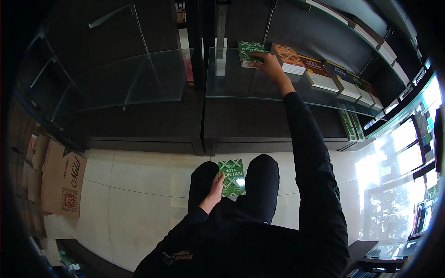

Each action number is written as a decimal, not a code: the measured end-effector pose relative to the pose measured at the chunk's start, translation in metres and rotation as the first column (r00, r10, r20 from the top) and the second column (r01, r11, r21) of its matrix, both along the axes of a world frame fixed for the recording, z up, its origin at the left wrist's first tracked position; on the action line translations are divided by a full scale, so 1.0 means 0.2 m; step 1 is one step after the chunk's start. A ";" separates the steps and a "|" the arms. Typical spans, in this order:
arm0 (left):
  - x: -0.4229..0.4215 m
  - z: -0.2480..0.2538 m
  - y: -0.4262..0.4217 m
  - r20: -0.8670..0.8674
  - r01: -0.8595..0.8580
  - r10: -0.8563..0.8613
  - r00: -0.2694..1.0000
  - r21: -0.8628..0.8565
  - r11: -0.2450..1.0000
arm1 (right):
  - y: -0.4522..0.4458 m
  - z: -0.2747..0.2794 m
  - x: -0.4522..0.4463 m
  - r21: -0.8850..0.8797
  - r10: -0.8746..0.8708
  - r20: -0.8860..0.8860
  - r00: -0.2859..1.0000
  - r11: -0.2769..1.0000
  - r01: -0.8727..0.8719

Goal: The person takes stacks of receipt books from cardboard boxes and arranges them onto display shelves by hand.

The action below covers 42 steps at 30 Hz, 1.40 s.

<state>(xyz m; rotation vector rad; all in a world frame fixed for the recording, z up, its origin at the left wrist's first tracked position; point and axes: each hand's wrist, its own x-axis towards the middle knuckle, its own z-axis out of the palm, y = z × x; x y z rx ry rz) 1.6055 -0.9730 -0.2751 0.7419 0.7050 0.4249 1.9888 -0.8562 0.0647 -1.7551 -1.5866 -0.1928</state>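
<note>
My left hand [214,191] is closed on the left edge of a green "Nota Kontan" receipt book [234,178], held upright between my knees with its cover facing me. At the end of my outstretched arm, my right hand [270,66] grips the right side of a green receipt book [248,49] on the glass shelf [232,85]. That book has the same patterned cover, and my fingers hide part of it. Just right of my right hand stands a stack of orange receipt books [289,56].
Maroon receipt books [315,66], blue ones [340,74] and others continue rightward along the shelf. More green-edged books [350,125] stand below at right. Another glass shelf [120,83] is at left. A brown carton [62,180] sits on the tiled floor [139,185].
</note>
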 end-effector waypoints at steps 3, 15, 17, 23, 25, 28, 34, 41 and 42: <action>-0.01 0.01 0.00 0.018 0.007 -0.007 1.000 -0.003 1.000 | 0.00 -0.01 0.00 -0.010 -0.006 -0.005 1.000 1.000 0.006; -0.02 0.02 0.01 -0.005 -0.033 0.033 0.999 -0.004 0.999 | -0.02 0.01 0.00 -0.024 0.022 -0.008 1.000 0.999 -0.022; -0.01 -0.04 0.01 0.010 -0.035 0.035 0.999 0.005 0.999 | -0.02 0.01 0.01 -0.019 0.022 0.006 1.000 1.000 -0.022; -0.01 -0.10 0.02 0.008 -0.018 0.018 1.000 -0.019 1.000 | -0.01 -0.01 0.00 0.034 0.048 0.017 0.999 0.998 -0.048; -0.01 -0.06 0.01 0.010 -0.020 0.020 1.000 -0.018 1.000 | -0.01 -0.01 0.00 0.042 0.051 0.021 0.998 0.998 -0.052; -0.02 -0.07 0.02 0.024 -0.025 0.025 0.999 0.001 1.000 | -0.01 -0.01 0.01 0.010 0.054 0.006 0.999 0.999 -0.054; -0.03 -0.03 0.03 0.041 -0.017 0.017 0.999 -0.015 1.000 | -0.08 -0.01 -0.07 0.228 -0.228 0.207 0.951 0.957 0.180; -0.04 0.09 0.04 0.180 -0.016 0.060 0.982 -0.238 0.971 | -0.75 -0.37 -0.83 0.350 0.068 -0.236 0.969 0.937 0.020; -0.03 0.12 0.05 0.187 -0.041 0.087 0.978 -0.239 0.970 | -0.85 -0.53 -0.97 0.275 0.060 -0.317 0.946 0.961 0.031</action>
